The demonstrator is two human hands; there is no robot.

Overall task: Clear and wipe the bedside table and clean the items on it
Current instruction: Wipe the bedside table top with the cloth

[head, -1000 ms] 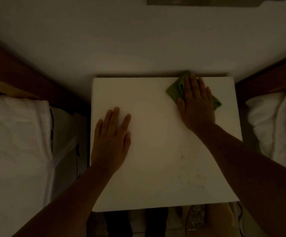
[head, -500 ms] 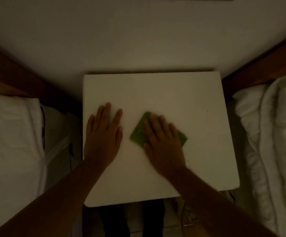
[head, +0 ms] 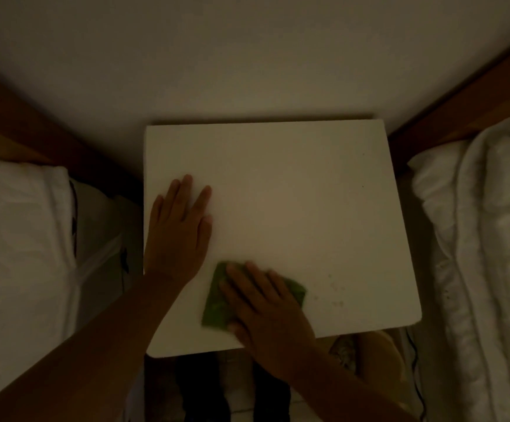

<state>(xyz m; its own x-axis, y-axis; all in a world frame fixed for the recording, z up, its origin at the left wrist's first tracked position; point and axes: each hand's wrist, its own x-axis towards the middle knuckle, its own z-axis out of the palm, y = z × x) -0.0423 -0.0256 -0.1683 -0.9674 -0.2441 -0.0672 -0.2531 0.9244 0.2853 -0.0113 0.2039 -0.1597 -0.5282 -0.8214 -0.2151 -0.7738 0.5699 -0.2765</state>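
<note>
The white bedside table point(head: 293, 184) stands against the wall, its top bare except for my hands and a cloth. My right hand point(head: 266, 312) lies flat on a folded green cloth point(head: 217, 303) near the table's front edge, pressing it down. My left hand point(head: 177, 229) rests flat with fingers apart on the table's left side, holding nothing. A few small specks point(head: 334, 290) show on the surface to the right of the cloth.
A bed with white bedding point(head: 19, 239) lies on the left, another with a rumpled white duvet point(head: 485, 239) on the right, both with brown wooden headboards point(head: 461, 95). The pale wall point(head: 247, 56) is behind. My dark legs point(head: 199, 388) and some dim objects point(head: 369, 351) sit below the front edge.
My right hand has swept the green cloth from the far right corner across the middle to the front edge. My left hand stayed flat on the left side.
</note>
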